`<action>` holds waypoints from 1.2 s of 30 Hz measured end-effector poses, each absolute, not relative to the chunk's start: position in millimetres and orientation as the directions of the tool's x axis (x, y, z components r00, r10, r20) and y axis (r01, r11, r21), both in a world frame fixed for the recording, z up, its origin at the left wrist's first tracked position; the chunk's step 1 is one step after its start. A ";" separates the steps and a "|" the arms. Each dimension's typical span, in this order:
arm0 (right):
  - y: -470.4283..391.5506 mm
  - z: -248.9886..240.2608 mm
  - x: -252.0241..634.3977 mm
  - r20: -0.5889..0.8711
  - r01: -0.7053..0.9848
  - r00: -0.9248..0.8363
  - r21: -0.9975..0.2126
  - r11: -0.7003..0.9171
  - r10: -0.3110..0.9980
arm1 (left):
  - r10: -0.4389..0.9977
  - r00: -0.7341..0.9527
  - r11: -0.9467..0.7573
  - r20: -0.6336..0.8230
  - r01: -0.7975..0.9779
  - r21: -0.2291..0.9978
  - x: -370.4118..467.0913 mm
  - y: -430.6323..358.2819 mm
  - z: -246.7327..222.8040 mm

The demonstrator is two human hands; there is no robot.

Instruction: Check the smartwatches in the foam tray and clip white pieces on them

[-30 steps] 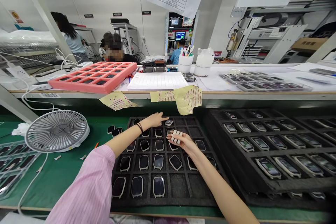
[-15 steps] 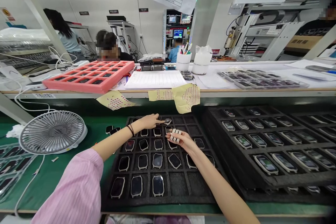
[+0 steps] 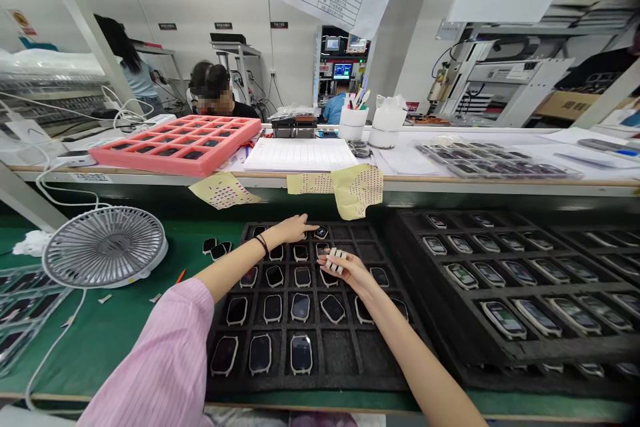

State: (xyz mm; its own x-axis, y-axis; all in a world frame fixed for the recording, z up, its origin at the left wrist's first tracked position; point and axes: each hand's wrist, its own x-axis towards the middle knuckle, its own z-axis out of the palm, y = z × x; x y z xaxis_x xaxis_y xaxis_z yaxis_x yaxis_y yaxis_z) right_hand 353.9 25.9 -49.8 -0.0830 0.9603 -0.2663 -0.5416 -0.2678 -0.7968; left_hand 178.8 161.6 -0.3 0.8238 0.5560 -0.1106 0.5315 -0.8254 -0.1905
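My left hand (image 3: 294, 228) reaches to the back row of a black foam tray (image 3: 341, 353). Its index finger is stretched out at a smartwatch (image 3: 321, 232) whose dark screen shows light markings; no object is in this hand. My right hand (image 3: 350, 268) is closed around a row of small white blocks (image 3: 336, 260), whose exact kind I cannot make out. It hovers over the tray's middle columns and partly covers the watches beneath. Several more watches with dark screens, such as one watch (image 3: 301, 353) in the front row, lie singly in the compartments.
To the right stand stacked black foam trays (image 3: 470, 310) of watches. A round fan (image 3: 107, 247) sits at left, near some loose watches (image 3: 217, 249). Above runs a shelf with a pink foam tray (image 3: 150, 159), papers and a pen cup (image 3: 353, 121). People work behind it.
The watch at my left fingertip now shows a dark screen with light markings, where it looked greyer before. The camera view has shifted slightly; both hands stay nearly in place.
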 end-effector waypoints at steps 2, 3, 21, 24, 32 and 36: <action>25.6 -49.8 354.0 -0.270 -0.538 -0.082 -0.798 -0.271 0.959 | 0.571 0.815 -0.815 -0.102 0.547 -0.192 187.0 166.2 -2.4; 25.4 -49.7 354.2 -0.273 -0.535 -0.080 -0.800 -0.272 0.959 | 0.575 0.812 -0.812 -0.100 0.551 -0.192 192.0 168.2 -4.0; 27.2 -56.0 353.9 -0.276 -0.545 -0.057 -0.796 -0.262 0.959 | 0.577 0.809 -0.812 -0.112 0.555 -0.182 137.3 178.0 -8.3; 27.4 -57.7 354.0 -0.269 -0.537 -0.051 -0.805 -0.254 0.962 | 0.577 0.812 -0.811 -0.085 0.559 -0.175 135.6 176.1 -13.4; 26.1 -58.5 356.0 -0.261 -0.515 -0.059 -0.819 -0.254 0.963 | 0.520 0.851 -0.849 -0.065 0.508 -0.143 118.6 168.7 -7.9; 25.7 -57.7 355.0 -0.266 -0.516 -0.058 -0.817 -0.257 0.962 | 0.563 0.826 -0.817 0.002 0.557 -0.151 89.4 172.9 8.1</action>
